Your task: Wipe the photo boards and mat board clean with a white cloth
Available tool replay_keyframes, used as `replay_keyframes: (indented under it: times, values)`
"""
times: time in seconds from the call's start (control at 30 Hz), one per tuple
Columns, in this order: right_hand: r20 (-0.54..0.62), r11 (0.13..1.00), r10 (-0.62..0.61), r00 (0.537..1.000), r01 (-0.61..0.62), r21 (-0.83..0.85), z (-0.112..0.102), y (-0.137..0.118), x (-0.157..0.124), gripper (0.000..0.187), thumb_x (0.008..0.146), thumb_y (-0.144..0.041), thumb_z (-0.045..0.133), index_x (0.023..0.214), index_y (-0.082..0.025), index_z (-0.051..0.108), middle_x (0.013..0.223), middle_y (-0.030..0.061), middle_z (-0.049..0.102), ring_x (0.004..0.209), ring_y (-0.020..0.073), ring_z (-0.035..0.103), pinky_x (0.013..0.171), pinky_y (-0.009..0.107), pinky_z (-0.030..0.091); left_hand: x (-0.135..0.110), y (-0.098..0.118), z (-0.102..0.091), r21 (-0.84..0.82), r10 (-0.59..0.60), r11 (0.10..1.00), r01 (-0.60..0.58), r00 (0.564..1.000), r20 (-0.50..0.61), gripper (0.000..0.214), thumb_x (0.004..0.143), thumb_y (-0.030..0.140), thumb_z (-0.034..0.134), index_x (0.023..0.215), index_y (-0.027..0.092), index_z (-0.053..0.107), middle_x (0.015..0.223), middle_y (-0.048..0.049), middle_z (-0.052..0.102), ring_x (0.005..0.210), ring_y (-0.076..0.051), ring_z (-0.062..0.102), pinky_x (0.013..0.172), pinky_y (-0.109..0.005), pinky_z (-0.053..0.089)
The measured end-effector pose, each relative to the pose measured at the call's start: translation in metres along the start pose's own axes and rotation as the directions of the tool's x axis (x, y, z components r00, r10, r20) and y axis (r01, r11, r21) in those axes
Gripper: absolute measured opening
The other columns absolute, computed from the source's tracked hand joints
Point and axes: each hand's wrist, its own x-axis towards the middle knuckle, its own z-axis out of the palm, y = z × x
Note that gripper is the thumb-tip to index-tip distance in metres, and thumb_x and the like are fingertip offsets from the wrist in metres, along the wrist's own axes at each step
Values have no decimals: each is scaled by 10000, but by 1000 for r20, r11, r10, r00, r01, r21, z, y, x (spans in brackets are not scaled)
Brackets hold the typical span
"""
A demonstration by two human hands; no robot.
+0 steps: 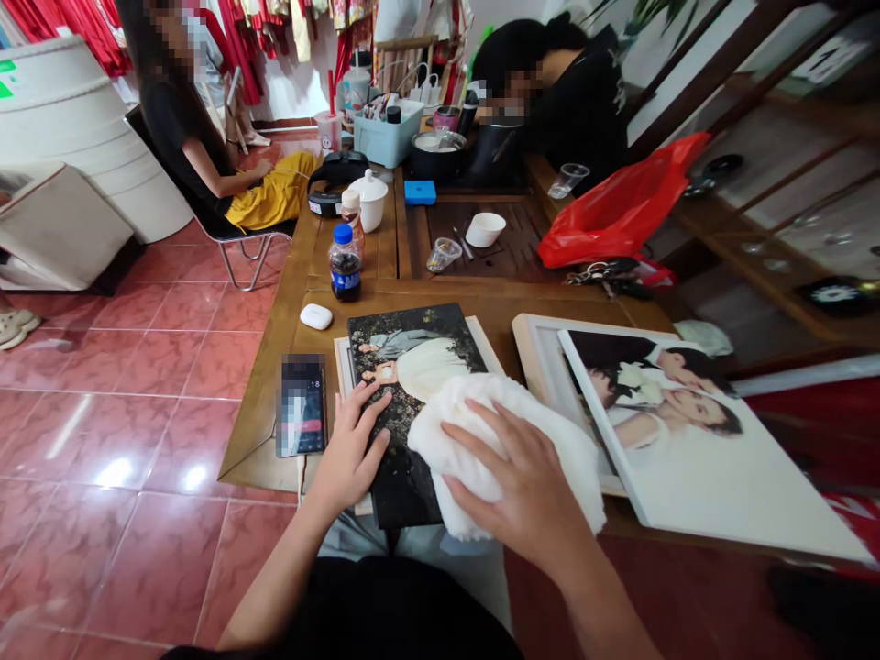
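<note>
A dark wedding photo panel (409,467) lies at the table's near edge, on top of a pale frame (488,344). My left hand (354,445) rests on the panel's left edge with its fingers spread. My right hand (515,477) presses on a bunched white cloth (454,403), fingers curved over it. The cloth covers the panel's lower right part and hangs past its edge. What lies beneath the cloth is hidden. A larger wedding photo canvas (729,467) leans on another pale frame (533,353) to the right.
Left of the panel are a phone (302,412), a white earbud case (316,316) and a blue-capped bottle (345,266). Farther back stand a white lidded cup (371,202), a white bowl (485,229) and a red plastic bag (619,211). Two people sit beyond the table.
</note>
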Motion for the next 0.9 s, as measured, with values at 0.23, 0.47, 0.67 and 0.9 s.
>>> replay_keyframes:
  times: [0.23,0.47,0.67,0.9]
  values:
    - [102,998,60,993,-60,1,24,39,74,481,963,-481,540,1384,-254,592,1526,134,465,1422,369,404,1143,568,358,0,-1,0,0,12,1000,-12,1000,-5,447,1078,341,381,1522,294,401,1633,-86,341,1571,-276,199,1278,-590,19]
    - [128,999,38,991,-40,11,37,64,130,530,975,-532,497,1412,-238,551,1547,137,440,1435,355,378,1147,561,345,0,-3,1,-6,0,1000,0,1000,-5,444,1079,334,384,1520,288,403,1635,-87,332,1573,-270,191,1276,-594,9]
    - [140,1000,19,990,-22,18,50,61,152,545,969,-549,497,1419,-247,559,1558,149,424,1430,379,369,1122,600,338,0,-3,1,-22,11,1000,-11,1000,1,444,1083,343,371,1523,285,401,1638,-96,321,1576,-273,175,1278,-600,49]
    - [152,1000,-23,988,20,25,51,53,159,517,971,-521,518,1414,-261,574,1554,138,438,1412,371,396,1115,585,339,0,-4,1,-12,3,1000,-3,1000,-11,443,1080,340,381,1519,287,404,1635,-93,328,1572,-280,187,1275,-608,32]
